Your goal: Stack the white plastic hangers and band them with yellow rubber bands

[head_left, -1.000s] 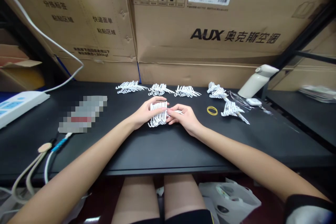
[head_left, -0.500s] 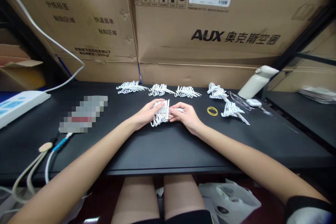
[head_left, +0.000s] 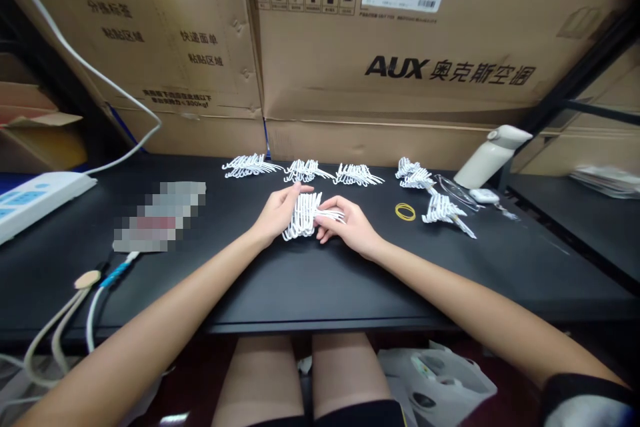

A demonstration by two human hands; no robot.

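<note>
While both hands are on it, the bundle of thin white hook-ended pieces, plastic-looking, (head_left: pixel 303 215) sits between them, mid-desk, just above or on the black flat surface (head_left: pixel 280 293); can't tell which. Left hand (head_left: pixel 277 212): fingers curled partway, gripping the hooked side, thumb along the upper edge. Right hand (head_left: pixel 353 225): thumb and fingers nearly closed, pinching the stems, which fan out to the right. Step in hand looks like squaring up the bundle: hooks lined up, stems gathered. Next move probably calls for a steady left hold while the right evens out the stems; a loose pinch could let pieces slip. Just beyond: three similar white hook clusters in a row, left (head_left: pixel 250 165), middle (head_left: pixel 306 170), right (head_left: pixel 357 174). Right of the hands: thin yellow loops, likely rubber bands, (head_left: pixel 405 212), then a white hook cluster with its stems together (head_left: pixel 443 208), near enough to reach. Farther back: off-white cylindrical bottle (head_left: pixel 483 161), brown cardboard boxes (head_left: pixel 320 73) behind everything.
</note>
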